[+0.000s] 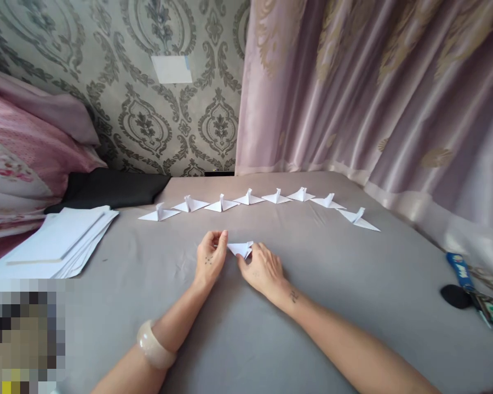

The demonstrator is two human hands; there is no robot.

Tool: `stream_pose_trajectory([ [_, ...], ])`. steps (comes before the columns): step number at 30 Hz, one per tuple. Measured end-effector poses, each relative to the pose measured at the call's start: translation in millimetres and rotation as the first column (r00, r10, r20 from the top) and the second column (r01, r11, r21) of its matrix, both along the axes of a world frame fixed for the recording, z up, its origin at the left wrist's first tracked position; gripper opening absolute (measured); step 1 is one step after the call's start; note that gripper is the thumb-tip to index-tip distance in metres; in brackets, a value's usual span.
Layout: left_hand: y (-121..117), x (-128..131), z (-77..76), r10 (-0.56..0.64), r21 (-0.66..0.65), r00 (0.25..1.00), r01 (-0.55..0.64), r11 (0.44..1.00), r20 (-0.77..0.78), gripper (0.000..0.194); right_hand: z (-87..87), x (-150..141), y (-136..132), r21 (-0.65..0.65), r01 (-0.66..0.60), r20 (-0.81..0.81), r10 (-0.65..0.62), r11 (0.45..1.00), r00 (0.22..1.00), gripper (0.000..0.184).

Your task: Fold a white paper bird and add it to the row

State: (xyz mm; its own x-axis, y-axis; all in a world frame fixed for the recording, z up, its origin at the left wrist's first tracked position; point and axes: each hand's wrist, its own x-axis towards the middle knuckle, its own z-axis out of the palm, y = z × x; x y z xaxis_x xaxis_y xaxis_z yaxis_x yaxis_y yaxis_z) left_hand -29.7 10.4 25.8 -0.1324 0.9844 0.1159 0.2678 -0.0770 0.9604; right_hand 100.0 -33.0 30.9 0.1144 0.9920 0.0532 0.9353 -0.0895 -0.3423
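Between my two hands is a small folded white paper piece (239, 249), low over the grey sheet. My left hand (212, 255) pinches its left end, thumb against fingers. At its right end my right hand (263, 268) grips it between thumb and fingertips; part of that end is hidden behind the fingers. Beyond the hands, several white folded paper birds stand in a shallow arc, among them one at the left end (159, 213), one near the middle (276, 197) and one at the right end (359, 219).
A stack of white paper (61, 235) lies at the left, in front of a folded black cloth (110, 189). At the right edge are a blue-handled item (459, 269) and a black oval object (456, 296). A pink curtain (312, 98) hangs behind. A pixelated patch covers the lower left corner.
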Motion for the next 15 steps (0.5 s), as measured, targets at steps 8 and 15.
stream_pose_trajectory([
  [8, -2, -4, 4.5, -0.04, -0.062, 0.997, 0.036, 0.997, -0.068, 0.045, 12.6, 96, 46, -0.045, 0.406, 0.08, -0.402, 0.913, 0.912, 0.024],
  [15, 0, 3, -0.1, -0.147, -0.083, 0.979, 0.137, 0.987, -0.144, 0.047, 31.0, 204, 65, -0.026, 0.697, 0.037, -0.696, 0.717, 0.717, 0.035],
])
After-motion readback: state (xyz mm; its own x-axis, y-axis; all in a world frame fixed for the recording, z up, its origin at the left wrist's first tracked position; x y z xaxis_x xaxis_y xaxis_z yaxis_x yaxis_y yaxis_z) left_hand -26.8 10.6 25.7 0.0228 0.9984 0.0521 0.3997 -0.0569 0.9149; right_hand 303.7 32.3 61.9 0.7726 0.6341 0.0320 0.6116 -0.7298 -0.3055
